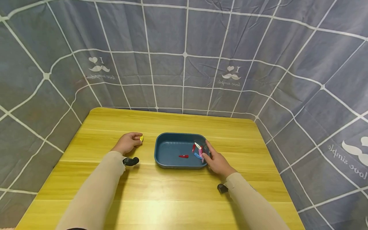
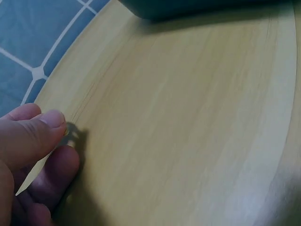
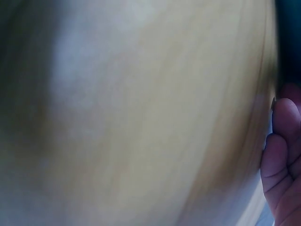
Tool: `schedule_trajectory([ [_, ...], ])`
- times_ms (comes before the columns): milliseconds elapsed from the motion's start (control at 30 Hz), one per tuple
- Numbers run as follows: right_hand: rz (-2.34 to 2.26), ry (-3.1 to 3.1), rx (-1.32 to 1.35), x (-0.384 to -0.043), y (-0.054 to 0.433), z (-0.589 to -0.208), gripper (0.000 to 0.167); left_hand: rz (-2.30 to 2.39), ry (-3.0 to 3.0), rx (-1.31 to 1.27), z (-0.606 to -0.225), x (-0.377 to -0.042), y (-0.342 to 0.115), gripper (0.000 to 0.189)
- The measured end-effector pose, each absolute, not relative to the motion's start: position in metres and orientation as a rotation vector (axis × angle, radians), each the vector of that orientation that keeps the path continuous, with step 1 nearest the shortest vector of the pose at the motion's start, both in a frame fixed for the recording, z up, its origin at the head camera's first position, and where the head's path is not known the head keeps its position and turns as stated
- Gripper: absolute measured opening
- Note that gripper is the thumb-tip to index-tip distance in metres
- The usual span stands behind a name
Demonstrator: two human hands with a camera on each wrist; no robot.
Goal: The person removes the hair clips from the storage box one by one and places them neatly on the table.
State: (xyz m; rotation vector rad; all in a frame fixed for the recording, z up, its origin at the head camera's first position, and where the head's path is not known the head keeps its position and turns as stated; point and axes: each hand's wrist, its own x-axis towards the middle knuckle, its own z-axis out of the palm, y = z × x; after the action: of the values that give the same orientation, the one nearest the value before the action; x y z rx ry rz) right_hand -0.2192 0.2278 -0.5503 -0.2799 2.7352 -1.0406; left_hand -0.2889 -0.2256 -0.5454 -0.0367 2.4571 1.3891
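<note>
In the head view my left hand point(image 1: 128, 142) is over the table left of the tray, pinching a small yellow hair clip point(image 1: 141, 138) at the fingertips. The left wrist view shows the thumb and fingers close together, with the clip mostly hidden. My right hand point(image 1: 218, 161) grips the right end of a dark blue tray point(image 1: 169, 165), thumb over the rim. Inside the tray, near that thumb, lie a white hair clip point(image 1: 197, 145), a pink hair clip point(image 1: 200, 152), a blue hair clip point(image 1: 197, 155) and red ones. Another red hair clip point(image 1: 183, 156) lies nearer the tray's middle.
The tray stands on a yellow wood-grain table point(image 1: 161, 195). A grey curtain point(image 1: 169, 70) with white grid lines hangs behind the table and along both sides. Dark wrist-camera mounts point(image 1: 131, 161) stick out from the sleeves.
</note>
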Motion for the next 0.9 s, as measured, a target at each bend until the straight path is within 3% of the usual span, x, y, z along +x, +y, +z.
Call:
schedule_trajectory([
  [900, -1.018, 2.741, -0.282, -0.221, 0.230, -0.554, 0.074, 1.146, 2.654, 0.085, -0.556, -0.294, -0.206, 0.044],
])
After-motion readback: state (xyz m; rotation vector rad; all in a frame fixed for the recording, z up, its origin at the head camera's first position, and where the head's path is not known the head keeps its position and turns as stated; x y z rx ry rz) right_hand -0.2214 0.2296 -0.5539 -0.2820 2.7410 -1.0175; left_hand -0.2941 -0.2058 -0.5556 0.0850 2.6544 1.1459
